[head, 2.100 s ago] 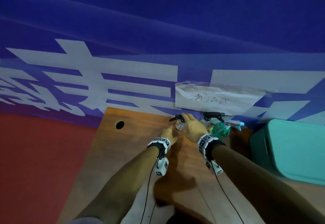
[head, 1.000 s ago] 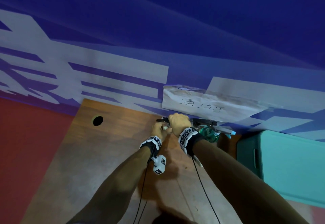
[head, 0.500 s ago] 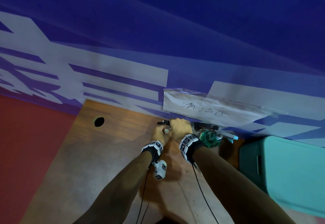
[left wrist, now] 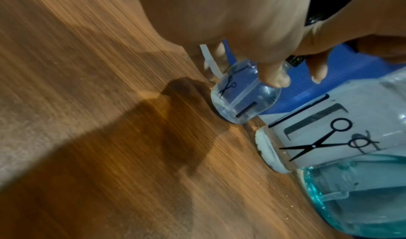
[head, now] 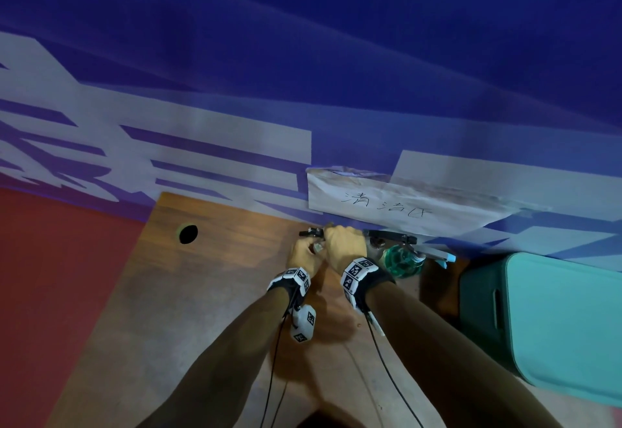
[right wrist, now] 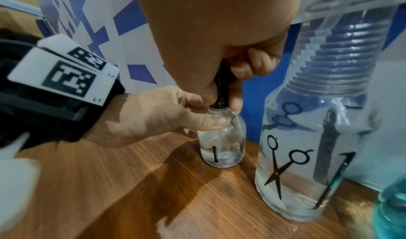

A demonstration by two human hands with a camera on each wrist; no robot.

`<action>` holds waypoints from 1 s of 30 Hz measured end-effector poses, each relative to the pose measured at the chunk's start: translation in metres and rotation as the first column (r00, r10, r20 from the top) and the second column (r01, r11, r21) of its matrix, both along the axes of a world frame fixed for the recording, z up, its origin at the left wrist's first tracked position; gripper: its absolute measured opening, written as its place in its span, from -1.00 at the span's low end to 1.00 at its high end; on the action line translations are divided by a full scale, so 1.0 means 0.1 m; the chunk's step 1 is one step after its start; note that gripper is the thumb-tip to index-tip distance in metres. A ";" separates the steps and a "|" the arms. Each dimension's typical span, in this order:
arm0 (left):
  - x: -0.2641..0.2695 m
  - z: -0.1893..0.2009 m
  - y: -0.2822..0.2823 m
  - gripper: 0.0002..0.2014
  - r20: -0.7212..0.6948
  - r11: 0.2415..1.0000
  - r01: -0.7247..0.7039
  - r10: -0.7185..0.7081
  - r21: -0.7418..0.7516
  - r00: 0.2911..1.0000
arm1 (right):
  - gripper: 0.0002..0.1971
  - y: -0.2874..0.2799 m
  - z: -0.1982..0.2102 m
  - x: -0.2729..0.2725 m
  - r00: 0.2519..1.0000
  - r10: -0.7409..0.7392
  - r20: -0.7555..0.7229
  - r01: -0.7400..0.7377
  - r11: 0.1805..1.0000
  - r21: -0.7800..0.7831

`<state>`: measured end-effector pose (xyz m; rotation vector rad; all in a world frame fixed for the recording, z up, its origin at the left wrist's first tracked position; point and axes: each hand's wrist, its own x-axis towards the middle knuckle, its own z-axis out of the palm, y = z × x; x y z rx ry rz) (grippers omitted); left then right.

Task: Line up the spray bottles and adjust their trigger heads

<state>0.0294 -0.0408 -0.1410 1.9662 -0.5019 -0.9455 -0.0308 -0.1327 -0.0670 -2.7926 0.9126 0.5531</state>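
Note:
A small clear spray bottle (right wrist: 222, 149) printed with black scissors stands on the wooden table (head: 168, 310) near its back edge. My left hand (right wrist: 204, 119) grips the bottle's shoulder and neck from the left. My right hand (right wrist: 232, 90) comes down from above, its fingers curled round the black spray head collar (right wrist: 222, 93). In the head view both hands (head: 303, 254) (head: 345, 242) meet at the bottle, and the black nozzle (head: 311, 233) pokes out to the left. In the left wrist view the small bottle (left wrist: 243, 96) shows below the fingertips (left wrist: 274, 77).
A larger clear bottle (right wrist: 307, 156) with scissors and comb print stands just right of the small one, and a teal-filled spray bottle (head: 400, 261) beyond it. A teal box (head: 545, 320) sits at the right. A paper sign (head: 387, 205) hangs on the blue banner. A cable hole (head: 188, 233) is at the back left.
My right hand has moved from beside the small bottle onto its spray head, and my left hand has closed in on the bottle. Over the last half second the hands have barely moved.

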 end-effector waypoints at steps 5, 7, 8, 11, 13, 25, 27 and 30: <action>0.00 -0.01 -0.01 -0.85 0.005 0.999 -0.005 0.005 0.034 1.000 | -0.61 0.00 -0.03 -0.01 0.998 -0.040 0.042 0.039 0.999 0.021; -0.01 0.05 -0.01 -0.84 0.007 0.999 -0.002 0.001 0.035 1.000 | -0.62 0.00 -0.01 -0.01 0.998 -0.039 0.049 0.038 0.999 0.019; -0.01 0.05 -0.01 -0.83 0.017 0.999 0.003 -0.004 0.042 1.000 | -0.62 0.00 -0.01 -0.01 0.998 -0.040 0.051 0.039 0.999 0.018; 0.01 0.06 0.00 -0.85 0.043 0.997 0.021 -0.024 0.068 0.999 | -0.64 0.00 -0.01 -0.02 0.998 -0.035 0.050 0.034 0.999 0.026; 0.01 0.07 -0.01 -0.88 0.036 0.997 0.036 -0.038 0.071 0.999 | -0.67 -0.02 -0.02 -0.03 0.999 -0.035 0.031 0.034 0.999 0.039; -0.03 0.05 0.00 -0.86 0.074 0.996 0.001 -0.007 0.093 0.997 | -0.77 0.04 0.04 0.01 0.998 -0.056 0.006 0.055 0.998 0.020; -0.03 0.05 -0.01 -0.85 0.073 0.995 -0.009 0.002 0.096 0.997 | -0.76 0.04 0.07 0.02 0.999 -0.049 0.010 0.049 0.999 0.019; -0.03 0.07 -0.01 -0.89 0.084 0.994 -0.001 -0.008 0.109 0.996 | -0.77 0.04 0.11 0.02 0.999 -0.053 0.006 0.053 0.998 0.031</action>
